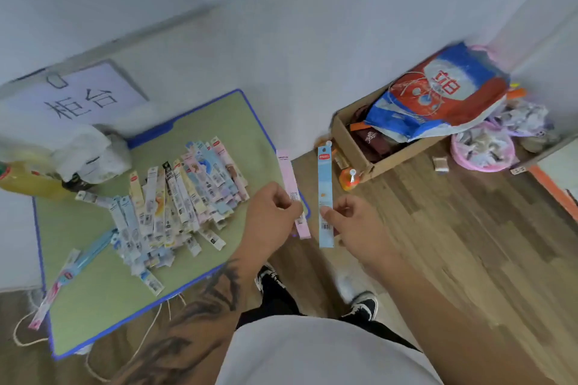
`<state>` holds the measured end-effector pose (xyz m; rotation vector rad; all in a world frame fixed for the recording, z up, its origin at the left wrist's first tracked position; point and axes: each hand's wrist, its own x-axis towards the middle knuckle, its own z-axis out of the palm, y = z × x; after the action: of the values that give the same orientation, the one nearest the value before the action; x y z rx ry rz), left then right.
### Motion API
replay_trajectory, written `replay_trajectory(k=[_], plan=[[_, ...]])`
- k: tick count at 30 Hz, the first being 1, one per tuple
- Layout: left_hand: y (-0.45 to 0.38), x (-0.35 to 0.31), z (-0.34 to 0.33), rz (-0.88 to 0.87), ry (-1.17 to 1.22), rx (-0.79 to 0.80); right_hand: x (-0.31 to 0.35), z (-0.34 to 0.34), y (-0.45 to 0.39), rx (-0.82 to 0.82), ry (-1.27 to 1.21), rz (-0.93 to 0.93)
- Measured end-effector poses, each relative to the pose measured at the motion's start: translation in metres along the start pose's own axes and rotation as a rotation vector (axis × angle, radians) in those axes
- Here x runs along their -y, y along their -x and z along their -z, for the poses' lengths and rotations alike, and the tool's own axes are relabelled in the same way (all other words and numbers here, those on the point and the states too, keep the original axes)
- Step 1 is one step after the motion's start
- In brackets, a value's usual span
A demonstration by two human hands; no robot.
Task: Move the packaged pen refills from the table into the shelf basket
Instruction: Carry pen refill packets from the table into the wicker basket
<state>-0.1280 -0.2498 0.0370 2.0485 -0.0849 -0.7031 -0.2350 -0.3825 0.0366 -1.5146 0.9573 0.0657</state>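
Here the left hand [271, 212] pinches a pink refill pack [293, 194] between thumb and curled fingers, holding it upright just past the table's near right corner, while the right hand [353, 222] pinches a blue refill pack [325, 197] the same way, close beside the pink one but apart from it. Left of the hands, the green table [93, 287] with a blue edge carries a loose heap of packaged refills [175, 206] (many overlapping, mostly pale blue, pink and yellow). On the wooden floor to the right, a cardboard box [350, 141] holds a red-and-blue bag [438, 94] and dark items; a pink basket [481, 150] nearby holds crumpled wrappers.
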Motion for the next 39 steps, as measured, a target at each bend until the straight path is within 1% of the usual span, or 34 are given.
replay_trajectory(k=[4, 9, 13, 18, 21, 25, 29, 33, 39], plan=[[0.033, -0.043, -0.069, -0.05, 0.047, 0.127, -0.019, 0.078, 0.024, -0.059, -0.172, -0.007], [0.068, -0.085, -0.158, -0.105, 0.033, 0.276, -0.049, 0.171, 0.056, -0.141, -0.338, -0.011], [0.09, -0.108, -0.23, -0.095, -0.06, 0.449, -0.08, 0.236, 0.076, -0.233, -0.455, -0.018], [0.113, -0.128, -0.301, -0.09, -0.112, 0.631, -0.116, 0.29, 0.095, -0.351, -0.599, -0.046], [0.114, -0.141, -0.342, -0.111, -0.184, 0.723, -0.132, 0.312, 0.101, -0.45, -0.716, -0.077], [0.109, -0.163, -0.401, -0.118, -0.222, 0.852, -0.145, 0.346, 0.102, -0.569, -0.799, -0.112], [0.096, -0.193, -0.464, -0.131, -0.232, 0.968, -0.144, 0.396, 0.092, -0.695, -0.855, -0.133], [0.07, -0.237, -0.514, -0.148, -0.234, 1.071, -0.124, 0.45, 0.064, -0.784, -0.85, -0.139], [0.025, -0.316, -0.57, -0.228, -0.21, 1.084, -0.073, 0.527, 0.003, -0.855, -0.809, -0.124]])
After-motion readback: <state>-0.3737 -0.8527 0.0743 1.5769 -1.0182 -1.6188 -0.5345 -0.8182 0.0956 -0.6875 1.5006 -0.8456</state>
